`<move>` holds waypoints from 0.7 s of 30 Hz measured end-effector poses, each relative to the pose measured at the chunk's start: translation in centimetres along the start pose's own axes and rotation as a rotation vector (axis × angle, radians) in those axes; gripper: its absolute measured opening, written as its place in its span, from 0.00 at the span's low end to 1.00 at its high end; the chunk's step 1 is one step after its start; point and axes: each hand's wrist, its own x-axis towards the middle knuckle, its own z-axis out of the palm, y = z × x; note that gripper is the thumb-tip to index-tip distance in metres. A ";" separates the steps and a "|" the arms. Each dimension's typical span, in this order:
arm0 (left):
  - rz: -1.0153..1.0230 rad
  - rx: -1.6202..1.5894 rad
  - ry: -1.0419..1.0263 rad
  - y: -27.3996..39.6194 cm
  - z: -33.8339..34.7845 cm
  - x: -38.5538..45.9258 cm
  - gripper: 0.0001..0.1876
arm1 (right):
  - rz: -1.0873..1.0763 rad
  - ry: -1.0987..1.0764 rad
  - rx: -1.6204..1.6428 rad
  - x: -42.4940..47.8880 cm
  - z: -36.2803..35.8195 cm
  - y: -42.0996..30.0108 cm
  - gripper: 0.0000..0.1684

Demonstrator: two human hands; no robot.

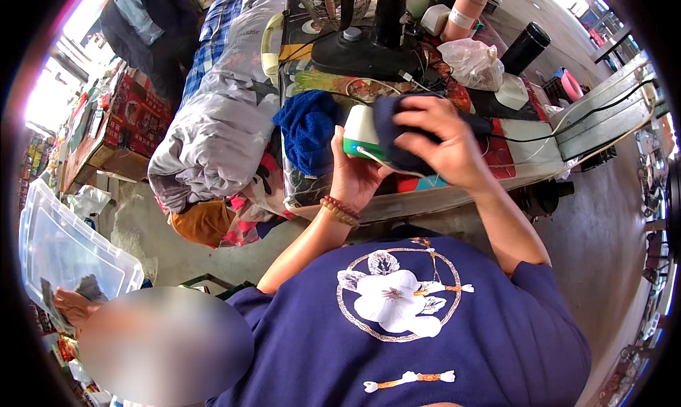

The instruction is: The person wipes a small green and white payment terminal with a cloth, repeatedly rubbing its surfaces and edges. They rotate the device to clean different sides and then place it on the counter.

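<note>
My left hand (355, 175) grips a white and green plastic device (359, 126) from below, just above the near edge of the table. On its green band a small blue light glows, and a white cable (375, 156) is plugged in there. A dark navy cloth (396, 136) lies against the device's right end, with my right hand (439, 138) pressing and holding it from above. The cloth hides that end of the device. A crumpled blue towel (311, 133) rests on the table, left of the device.
A black electric fan (362, 53) stands behind my hands. Farther right are a plastic bag (472, 64), a black cylinder (526, 48) and a pink bottle (465, 11). Folded bedding (213, 141) is piled left of the table. Another person's hand (77, 306) wipes a clear plastic bin (69, 247).
</note>
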 end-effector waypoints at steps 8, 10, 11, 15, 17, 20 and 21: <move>-0.057 -0.016 0.042 0.2 -0.6 -0.1 0.34 | -0.208 -0.236 -0.113 2.9 3.5 2.2 0.21; -0.057 -0.028 -0.012 0.0 -1.3 0.1 0.34 | -0.208 -0.249 -0.117 3.5 3.4 2.2 0.19; -0.058 -0.034 -0.039 -0.1 -1.5 0.2 0.33 | -0.208 -0.255 -0.119 3.8 3.5 2.2 0.19; -0.060 -0.027 -0.132 -0.4 -2.9 0.6 0.38 | -0.195 -0.232 -0.259 4.6 4.1 1.7 0.15; -0.013 0.055 -0.104 -0.9 -2.8 0.4 0.40 | -0.181 -0.215 -0.365 5.2 4.3 0.8 0.15; 0.038 0.130 -0.105 -1.2 -1.7 0.0 0.44 | -0.114 -0.171 -0.488 5.9 5.5 0.5 0.17; 0.054 0.144 -0.112 -1.2 -1.4 0.0 0.45 | -0.086 -0.156 -0.523 6.2 5.9 0.5 0.17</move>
